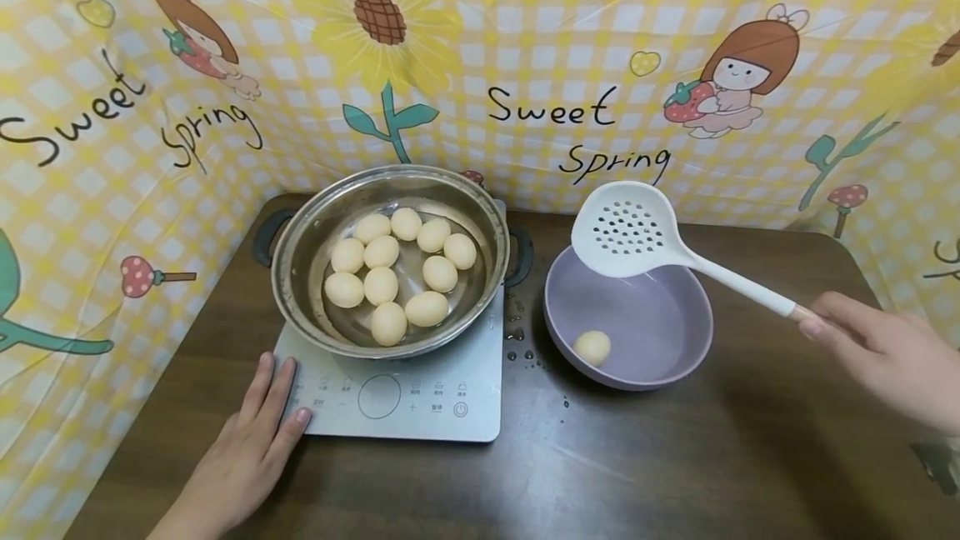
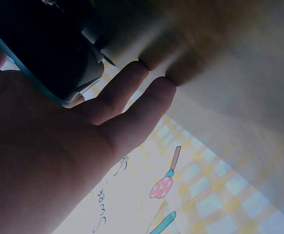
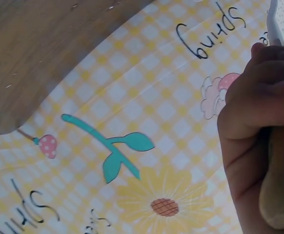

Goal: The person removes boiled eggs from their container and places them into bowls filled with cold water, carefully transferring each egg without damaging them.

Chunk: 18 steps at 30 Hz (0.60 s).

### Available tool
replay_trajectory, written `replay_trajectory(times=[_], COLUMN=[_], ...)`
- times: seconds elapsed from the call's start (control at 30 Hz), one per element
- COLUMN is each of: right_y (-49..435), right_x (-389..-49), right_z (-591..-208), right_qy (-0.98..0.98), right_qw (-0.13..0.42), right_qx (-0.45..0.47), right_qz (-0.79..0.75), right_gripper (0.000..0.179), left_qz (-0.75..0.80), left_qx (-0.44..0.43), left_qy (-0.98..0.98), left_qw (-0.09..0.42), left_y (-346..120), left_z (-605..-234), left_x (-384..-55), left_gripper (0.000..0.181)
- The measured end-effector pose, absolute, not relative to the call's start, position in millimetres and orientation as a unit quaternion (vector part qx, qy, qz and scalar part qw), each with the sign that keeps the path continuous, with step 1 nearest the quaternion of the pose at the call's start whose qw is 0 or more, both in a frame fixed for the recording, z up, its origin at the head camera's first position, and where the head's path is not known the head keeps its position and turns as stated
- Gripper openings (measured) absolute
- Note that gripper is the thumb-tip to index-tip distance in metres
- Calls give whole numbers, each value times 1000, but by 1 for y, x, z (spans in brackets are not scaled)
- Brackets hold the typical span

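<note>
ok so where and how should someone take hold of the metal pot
Probably two-handed: hold the pot by its left handle from the left and its right handle from the right. These jut outward on opposite sides, which should help keep this wide pot of eggs level.

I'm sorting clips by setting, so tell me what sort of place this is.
Probably a makeshift cooking corner, perhaps at home: a metal pot of eggs stands on a flat electric cooktop on a brown table, and a yellow checked, flower-printed sheet hangs behind.
</note>
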State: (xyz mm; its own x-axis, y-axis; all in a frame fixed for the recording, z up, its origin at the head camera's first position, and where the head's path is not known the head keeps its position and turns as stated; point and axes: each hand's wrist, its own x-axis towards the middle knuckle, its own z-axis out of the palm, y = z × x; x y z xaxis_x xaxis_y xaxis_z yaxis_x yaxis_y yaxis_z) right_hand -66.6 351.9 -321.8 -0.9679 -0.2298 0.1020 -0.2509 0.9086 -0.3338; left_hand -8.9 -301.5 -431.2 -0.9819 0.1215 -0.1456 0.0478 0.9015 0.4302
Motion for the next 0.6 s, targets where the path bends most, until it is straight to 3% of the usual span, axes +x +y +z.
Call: replay_trajectory(times=[0.6], right_y=[289], right_x=[-93], right_z=[-287], right_qy=[-954], right_qw=[40], right_qx=[239], right_qz=[173], right_gripper=[18], left_qz=[214], left_qx=[40], left_qy=[972], left_qw=[84], left_y=[-302], left_z=[-430], left_x=[-8], left_gripper=[70])
